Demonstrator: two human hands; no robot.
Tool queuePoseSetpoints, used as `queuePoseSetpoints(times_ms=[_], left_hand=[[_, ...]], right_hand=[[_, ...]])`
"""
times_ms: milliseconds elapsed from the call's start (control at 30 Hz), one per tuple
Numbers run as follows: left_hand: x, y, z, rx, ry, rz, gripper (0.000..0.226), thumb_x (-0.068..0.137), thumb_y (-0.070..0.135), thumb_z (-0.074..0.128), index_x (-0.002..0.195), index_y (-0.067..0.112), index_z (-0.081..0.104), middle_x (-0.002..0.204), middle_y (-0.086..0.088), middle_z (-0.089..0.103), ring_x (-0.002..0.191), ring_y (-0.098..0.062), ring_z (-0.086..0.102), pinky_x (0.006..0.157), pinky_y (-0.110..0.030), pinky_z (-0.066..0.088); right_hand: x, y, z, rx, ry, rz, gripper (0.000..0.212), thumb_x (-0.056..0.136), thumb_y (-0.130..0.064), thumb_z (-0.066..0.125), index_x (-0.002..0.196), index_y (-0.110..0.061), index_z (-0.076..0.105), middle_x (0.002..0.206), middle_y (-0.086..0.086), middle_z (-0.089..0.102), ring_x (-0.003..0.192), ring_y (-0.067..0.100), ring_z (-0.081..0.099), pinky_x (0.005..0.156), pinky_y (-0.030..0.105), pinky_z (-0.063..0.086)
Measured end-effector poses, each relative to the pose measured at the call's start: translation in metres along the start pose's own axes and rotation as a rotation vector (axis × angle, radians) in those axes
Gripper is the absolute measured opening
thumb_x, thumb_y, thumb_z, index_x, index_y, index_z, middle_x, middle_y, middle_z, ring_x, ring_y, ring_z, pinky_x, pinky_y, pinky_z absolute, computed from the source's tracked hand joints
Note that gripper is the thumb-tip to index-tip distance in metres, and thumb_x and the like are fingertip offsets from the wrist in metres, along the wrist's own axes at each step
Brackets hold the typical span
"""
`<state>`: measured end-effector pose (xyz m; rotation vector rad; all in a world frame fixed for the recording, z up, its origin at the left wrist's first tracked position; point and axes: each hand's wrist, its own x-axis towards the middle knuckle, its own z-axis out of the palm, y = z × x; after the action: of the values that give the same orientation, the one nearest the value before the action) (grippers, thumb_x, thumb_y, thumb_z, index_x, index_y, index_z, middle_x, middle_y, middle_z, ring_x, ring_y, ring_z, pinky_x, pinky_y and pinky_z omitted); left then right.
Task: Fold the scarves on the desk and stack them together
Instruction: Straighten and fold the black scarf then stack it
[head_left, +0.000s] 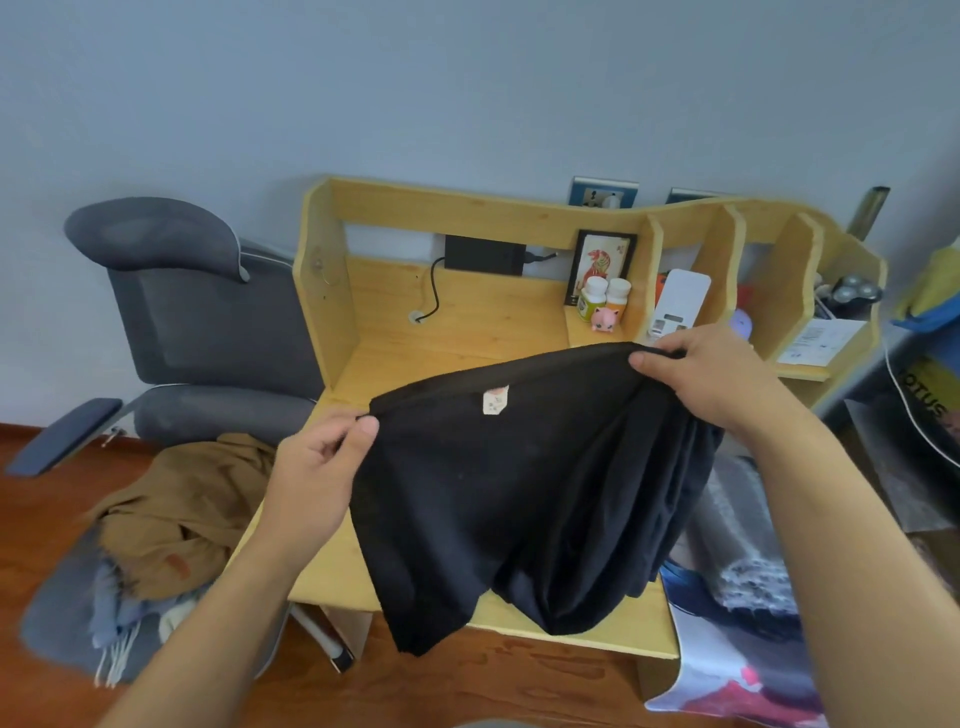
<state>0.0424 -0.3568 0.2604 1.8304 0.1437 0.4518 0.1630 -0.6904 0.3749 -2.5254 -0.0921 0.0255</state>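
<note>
Grey chair (208, 322), framed picture (600, 267), two bottles (605, 299), pink toy (605, 318), perhaps a shaver (854, 293).

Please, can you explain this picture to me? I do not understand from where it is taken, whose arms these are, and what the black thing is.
There is one picture, taken by a wide-angle camera worn on a person's head, looking forward and down, so the two arms are that person's own. No machine is involved.

The left hand and the right hand each pinch the top edge of a black scarf, holding it up over a wooden desk. It has a small label.

At the back of the desk are a framed picture, two small bottles and a pink toy. On the left, a brown scarf lies in a heap on a grey chair.
</note>
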Motion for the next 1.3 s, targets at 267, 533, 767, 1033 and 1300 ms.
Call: queuePoseSetpoints(times_ms=[267, 533, 767, 1033, 1300], left_hand=[[0.007, 0.050, -0.009, -0.035, 0.009, 0.068, 0.028, 0.097, 0.011, 0.066, 0.076, 0.026, 0.079, 0.098, 0.016, 0.070, 0.093, 0.001, 0.064, 0.077, -0.009, 0.047], [0.014, 0.039, -0.017, -0.500, -0.423, -0.338, 0.031, 0.075, 0.034, 0.087, 0.075, 0.006, 0.073, 0.110, -0.006, 0.072, 0.106, -0.023, 0.067, 0.089, -0.035, 0.049], [0.004, 0.045, -0.011, -0.032, -0.245, -0.268, 0.016, 0.096, 0.022, 0.069, 0.098, 0.016, 0.083, 0.100, 0.000, 0.079, 0.102, -0.016, 0.073, 0.103, -0.044, 0.052], [0.051, 0.103, -0.025, 0.069, 0.163, 0.102, 0.019, 0.097, 0.018, 0.067, 0.095, 0.033, 0.078, 0.088, 0.025, 0.075, 0.087, 0.008, 0.068, 0.077, -0.008, 0.050], [0.201, 0.192, -0.063, 0.348, 0.000, 0.256, 0.016, 0.095, 0.007, 0.068, 0.102, 0.019, 0.075, 0.100, -0.003, 0.074, 0.093, -0.013, 0.068, 0.078, -0.017, 0.052]], right_hand=[[-0.003, 0.009, 0.000, 0.053, 0.021, -0.002, 0.024, 0.096, -0.037, 0.067, 0.109, -0.019, 0.077, 0.097, 0.001, 0.071, 0.085, 0.012, 0.060, 0.078, 0.034, 0.046], [-0.001, 0.010, 0.005, 0.103, -0.011, 0.001, 0.016, 0.096, -0.038, 0.067, 0.095, -0.024, 0.075, 0.091, 0.000, 0.070, 0.087, 0.018, 0.064, 0.065, 0.028, 0.044], [-0.003, 0.011, 0.001, 0.136, 0.055, 0.007, 0.024, 0.096, -0.035, 0.067, 0.112, -0.019, 0.076, 0.101, 0.006, 0.072, 0.083, 0.015, 0.062, 0.069, 0.026, 0.046], [0.010, -0.007, -0.010, 0.092, 0.128, -0.086, 0.025, 0.094, -0.037, 0.068, 0.109, -0.019, 0.077, 0.096, 0.000, 0.070, 0.081, 0.009, 0.060, 0.068, 0.025, 0.045], [0.069, -0.060, -0.064, -0.127, 0.128, -0.257, 0.042, 0.092, -0.048, 0.068, 0.083, -0.007, 0.072, 0.079, 0.016, 0.068, 0.078, 0.030, 0.063, 0.066, 0.034, 0.043]])
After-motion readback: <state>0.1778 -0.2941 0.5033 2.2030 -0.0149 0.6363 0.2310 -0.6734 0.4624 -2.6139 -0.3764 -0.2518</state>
